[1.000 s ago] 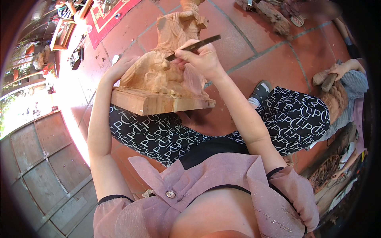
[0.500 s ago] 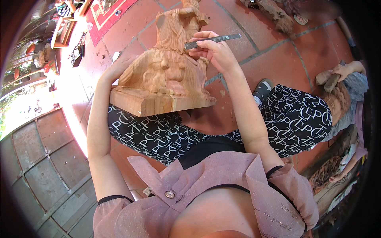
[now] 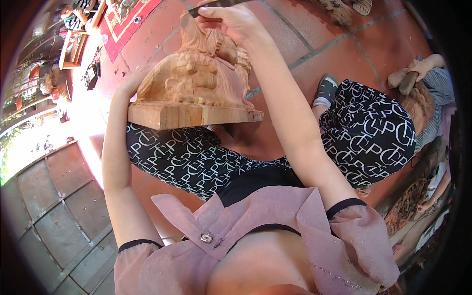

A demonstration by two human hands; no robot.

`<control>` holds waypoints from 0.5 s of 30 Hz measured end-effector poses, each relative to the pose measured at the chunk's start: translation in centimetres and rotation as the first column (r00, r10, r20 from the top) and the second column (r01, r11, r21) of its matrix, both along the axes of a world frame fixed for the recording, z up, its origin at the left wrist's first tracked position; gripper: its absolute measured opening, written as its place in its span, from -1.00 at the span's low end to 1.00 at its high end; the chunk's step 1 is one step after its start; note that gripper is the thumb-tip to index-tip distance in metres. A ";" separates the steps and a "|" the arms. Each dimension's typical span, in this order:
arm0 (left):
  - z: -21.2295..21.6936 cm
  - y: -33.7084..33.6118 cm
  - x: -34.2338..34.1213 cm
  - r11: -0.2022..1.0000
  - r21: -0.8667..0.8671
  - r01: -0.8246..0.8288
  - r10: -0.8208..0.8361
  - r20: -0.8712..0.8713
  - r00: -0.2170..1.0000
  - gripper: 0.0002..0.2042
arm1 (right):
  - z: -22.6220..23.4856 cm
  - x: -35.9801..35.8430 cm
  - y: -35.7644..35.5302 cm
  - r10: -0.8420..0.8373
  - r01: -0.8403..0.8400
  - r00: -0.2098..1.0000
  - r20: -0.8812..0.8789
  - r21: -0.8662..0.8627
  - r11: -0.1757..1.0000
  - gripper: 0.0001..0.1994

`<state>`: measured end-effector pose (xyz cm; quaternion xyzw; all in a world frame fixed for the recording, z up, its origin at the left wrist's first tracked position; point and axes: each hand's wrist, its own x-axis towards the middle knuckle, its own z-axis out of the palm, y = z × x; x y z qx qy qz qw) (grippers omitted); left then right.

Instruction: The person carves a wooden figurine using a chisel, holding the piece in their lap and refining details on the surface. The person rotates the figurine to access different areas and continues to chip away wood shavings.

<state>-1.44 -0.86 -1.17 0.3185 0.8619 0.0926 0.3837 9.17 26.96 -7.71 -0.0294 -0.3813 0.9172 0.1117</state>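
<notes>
Pinching a tool [image 3: 222, 6], the right hand [image 3: 230, 22] seems to be working atop the carving [image 3: 191, 81], upper centre; glare hides the left hand's [image 3: 133, 81] grip; steady bracing seems called for.

One wooden carving [image 3: 189, 81], one dark flat tool [image 3: 223, 4], one left hand [image 3: 135, 80] and one right hand [image 3: 230, 22], one red rug [image 3: 118, 30], one round button [image 3: 206, 238].

The right grip [image 3: 237, 23] has moved up from the middle of the wooden carving [image 3: 196, 81] to the frame's top edge, which now cuts off part of the flat tool [image 3: 219, 4], and the carving appears slightly higher and farther left.
</notes>
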 end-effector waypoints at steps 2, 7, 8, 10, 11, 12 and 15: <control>-0.8 -0.4 -0.9 0.998 0.056 -0.036 0.036 -0.002 0.999 -0.63 | 0.5 -1.5 1.1 0.033 -0.033 0.999 0.009 0.038 0.999 -0.84; 0.4 0.1 1.0 0.962 0.007 -0.273 0.270 0.138 0.953 -0.61 | 1.8 1.2 1.4 0.047 -0.054 0.997 0.056 0.125 0.991 -0.83; 0.8 0.7 1.8 0.948 0.022 -0.317 0.310 0.156 0.938 -0.61 | 1.1 1.6 1.5 0.031 -0.037 0.998 0.051 0.122 0.992 -0.81; 1.9 2.2 3.3 0.915 0.000 -0.403 0.396 0.180 0.900 -0.60 | -0.9 1.6 1.4 0.024 -0.024 0.998 0.061 -0.007 1.000 -0.80; 2.5 2.9 3.8 0.893 -0.030 -0.449 0.446 0.185 0.876 -0.59 | -1.9 1.3 1.3 0.036 -0.030 0.995 0.097 -0.059 0.998 -0.81; 3.0 3.1 4.2 0.865 -0.061 -0.498 0.500 0.185 0.846 -0.59 | -2.5 1.0 1.0 0.056 -0.041 0.990 0.131 -0.113 0.993 -0.82; 3.4 3.2 4.1 0.825 -0.171 -0.538 0.563 0.170 0.809 -0.59 | -3.9 0.3 0.9 0.148 -0.128 0.977 0.157 -0.129 0.983 -0.84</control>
